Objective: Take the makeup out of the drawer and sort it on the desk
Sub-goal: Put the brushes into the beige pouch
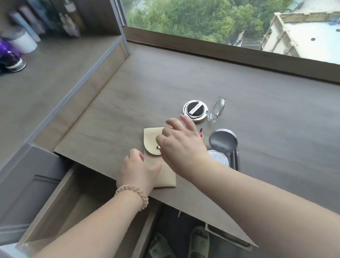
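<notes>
A beige pouch (152, 141) with a snap flap lies on the wooden desk (263, 124) near its front edge. My left hand (137, 170) rests on the pouch's lower part and presses it down. My right hand (179, 142) hovers over the flap, its fingers spread toward an open round cushion compact (195, 111) with a clear lid. A second open compact (223, 141) with a mirror sits to the right, with a small red-tipped item (201, 133) just behind my right hand. Below the desk at the left, the drawer (74, 203) stands open.
A side counter at the left holds a white jar (22, 41), a purple bottle (5, 54), a teal item and several tall bottles at the back. A window ledge (220, 47) runs behind the desk. Slippered feet (179, 246) show under the desk.
</notes>
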`<state>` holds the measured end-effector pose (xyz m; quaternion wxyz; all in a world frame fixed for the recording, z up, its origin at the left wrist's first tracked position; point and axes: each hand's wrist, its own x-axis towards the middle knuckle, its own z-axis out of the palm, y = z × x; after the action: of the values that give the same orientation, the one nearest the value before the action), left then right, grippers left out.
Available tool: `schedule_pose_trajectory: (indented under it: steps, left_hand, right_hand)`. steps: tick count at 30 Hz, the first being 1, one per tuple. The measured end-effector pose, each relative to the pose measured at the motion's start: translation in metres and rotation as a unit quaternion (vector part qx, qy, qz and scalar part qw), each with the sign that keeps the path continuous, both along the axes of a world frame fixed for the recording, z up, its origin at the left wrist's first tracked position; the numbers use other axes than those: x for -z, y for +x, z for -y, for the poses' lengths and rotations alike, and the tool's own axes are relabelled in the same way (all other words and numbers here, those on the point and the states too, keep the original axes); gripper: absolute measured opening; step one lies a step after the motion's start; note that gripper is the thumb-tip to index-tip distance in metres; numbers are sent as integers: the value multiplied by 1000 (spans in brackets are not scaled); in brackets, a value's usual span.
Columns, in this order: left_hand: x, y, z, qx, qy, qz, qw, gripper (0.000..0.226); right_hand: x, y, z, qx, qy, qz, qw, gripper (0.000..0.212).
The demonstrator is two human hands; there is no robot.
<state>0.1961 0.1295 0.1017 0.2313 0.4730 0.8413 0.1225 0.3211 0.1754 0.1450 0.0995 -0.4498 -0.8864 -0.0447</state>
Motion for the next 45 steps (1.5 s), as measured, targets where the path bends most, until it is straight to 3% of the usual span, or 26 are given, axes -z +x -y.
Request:
schedule_pose_trajectory:
  steps: [2, 5, 10, 12, 16, 18, 20, 22, 24, 27, 29, 30, 32, 34, 35, 38, 41, 43, 45]
  left_hand:
    - [6, -10, -2, -18, -53, 17, 998, 52]
    - [10, -15, -7, -32, -72, 32, 996, 56]
    - [9, -10, -27, -68, -108, 90, 988, 53]
    - [11, -11, -29, -69, -111, 94, 987, 54]
    - [-1, -16, -29, -63, -85, 141, 984, 29]
    - [-12, -21, -29, -90, -53, 220, 970, 39]
    - [-26, -27, -27, -111, -18, 361, 926, 49]
    - [-42, -32, -24, -96, -5, 485, 869, 33]
    - [-63, -33, -22, -43, 6, 516, 855, 26]
    - [-93, -29, -23, 13, 35, 507, 861, 27]
    - [-110, -25, -22, 19, 41, 507, 861, 23]
    - [-117, -24, -20, 18, 39, 504, 863, 21]
    - [-124, -23, -14, 24, 18, 498, 866, 16]
    - [-128, -23, -5, 38, -1, 504, 863, 18]
    - [-129, -24, -3, 56, -12, 510, 858, 20]
    - [-137, -24, 2, 122, -53, 532, 836, 24]
    - [-141, -23, 2, 149, -62, 554, 817, 27]
    - [-142, -24, -1, 148, -53, 553, 818, 29]
    - [-142, -25, -5, 139, -42, 544, 826, 30]
  right_hand:
    - [7, -21, -8, 2, -128, 160, 979, 17]
    - [13, -42, -19, 14, -165, 258, 952, 25]
    - [12, -49, -32, 10, -178, 223, 958, 10]
    - [9, -46, -32, -3, -173, 224, 959, 15]
    - [0, -40, -27, -24, -149, 188, 971, 30]
    - [-4, -37, -26, -30, -104, 135, 985, 26]
    - [-9, -34, -23, -27, -52, 60, 996, 19]
    - [-16, -33, -18, -37, 0, -13, 999, 21]
    - [-20, -28, -17, -63, 42, -75, 994, 14]
    - [-27, -25, -20, -81, 38, -173, 981, 5]
    - [-39, -25, -22, -47, 24, -247, 968, 11]
    - [-48, -25, -23, -7, 2, -305, 952, 14]
    - [-74, -14, -36, 109, -72, -459, 879, 13]
    - [-92, 4, -59, 182, -137, -532, 816, 11]
    - [-98, 13, -68, 194, -164, -512, 821, 10]
    - [-100, 30, -81, 170, -162, -357, 904, 8]
    - [-96, 39, -75, 118, 7, -210, 971, 27]
    - [-96, 42, -66, 56, 75, -224, 970, 16]
    - [-98, 41, -56, -1, -41, -299, 953, 11]
